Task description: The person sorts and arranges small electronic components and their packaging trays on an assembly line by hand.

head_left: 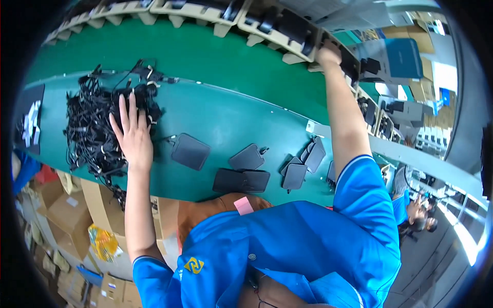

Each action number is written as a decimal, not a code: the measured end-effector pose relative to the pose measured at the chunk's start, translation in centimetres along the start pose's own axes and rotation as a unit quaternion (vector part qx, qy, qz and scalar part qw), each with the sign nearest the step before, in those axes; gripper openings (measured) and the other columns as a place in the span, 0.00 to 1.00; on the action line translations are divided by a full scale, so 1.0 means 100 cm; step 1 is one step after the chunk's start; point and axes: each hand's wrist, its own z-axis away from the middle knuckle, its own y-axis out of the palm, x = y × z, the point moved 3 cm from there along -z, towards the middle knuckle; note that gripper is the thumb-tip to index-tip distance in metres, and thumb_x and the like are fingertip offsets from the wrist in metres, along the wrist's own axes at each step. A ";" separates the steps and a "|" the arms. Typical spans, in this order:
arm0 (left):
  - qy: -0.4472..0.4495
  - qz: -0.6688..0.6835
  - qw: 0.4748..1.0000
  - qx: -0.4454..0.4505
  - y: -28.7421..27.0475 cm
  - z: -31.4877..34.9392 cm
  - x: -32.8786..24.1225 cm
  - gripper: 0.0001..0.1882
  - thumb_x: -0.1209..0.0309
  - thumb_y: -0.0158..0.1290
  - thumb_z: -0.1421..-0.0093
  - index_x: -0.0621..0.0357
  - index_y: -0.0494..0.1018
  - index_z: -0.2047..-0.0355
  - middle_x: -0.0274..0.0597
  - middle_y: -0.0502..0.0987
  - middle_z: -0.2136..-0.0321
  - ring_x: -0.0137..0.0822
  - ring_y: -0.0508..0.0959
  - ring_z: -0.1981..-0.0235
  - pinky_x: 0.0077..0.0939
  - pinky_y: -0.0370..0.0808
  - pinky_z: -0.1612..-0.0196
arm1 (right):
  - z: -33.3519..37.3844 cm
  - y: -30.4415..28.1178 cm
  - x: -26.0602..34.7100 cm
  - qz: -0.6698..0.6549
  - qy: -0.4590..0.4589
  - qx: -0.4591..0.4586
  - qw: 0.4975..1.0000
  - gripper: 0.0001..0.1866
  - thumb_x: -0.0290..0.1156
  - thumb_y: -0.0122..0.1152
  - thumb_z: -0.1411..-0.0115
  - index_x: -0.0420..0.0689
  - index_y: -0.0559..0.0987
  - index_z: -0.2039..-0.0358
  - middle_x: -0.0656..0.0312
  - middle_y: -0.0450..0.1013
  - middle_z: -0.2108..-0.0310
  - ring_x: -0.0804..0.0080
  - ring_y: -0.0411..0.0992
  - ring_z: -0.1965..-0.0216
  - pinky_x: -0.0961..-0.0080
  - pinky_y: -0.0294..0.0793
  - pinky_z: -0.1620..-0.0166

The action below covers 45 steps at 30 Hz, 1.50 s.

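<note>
My left hand (134, 141) lies with its fingers spread on the right side of a large tangled pile of black cables (95, 126). Stretched far forward, my right hand (329, 53) is at the end of a beige tray (280, 37) in the row along the back. Its fingers look curled, and their tips are hidden, so what they hold cannot be made out. Between my arms, several flat black pads with rounded corners lie on the green table (226, 113): a single pad (190, 151), another pad (248, 157), a side-by-side dark pair (241, 180) and a small cluster (303, 163).
Beige trays holding black parts run along the far edge, curving right. A grey metal rail (426, 159) crosses at right. A black sheet with white strips (32, 123) lies far left. Cardboard boxes (69, 218) stand below left. Other people (418, 213) sit at far right.
</note>
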 end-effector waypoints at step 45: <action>0.321 0.394 0.817 0.271 -0.042 0.107 -0.245 0.18 0.80 0.49 0.49 0.58 0.67 0.56 0.45 0.70 0.64 0.39 0.74 0.68 0.28 0.71 0.63 | 0.340 0.109 -0.637 -0.667 0.349 -0.463 0.468 0.10 0.23 0.50 0.45 0.37 0.71 0.62 0.54 0.72 0.68 0.70 0.72 0.68 0.81 0.71 0.65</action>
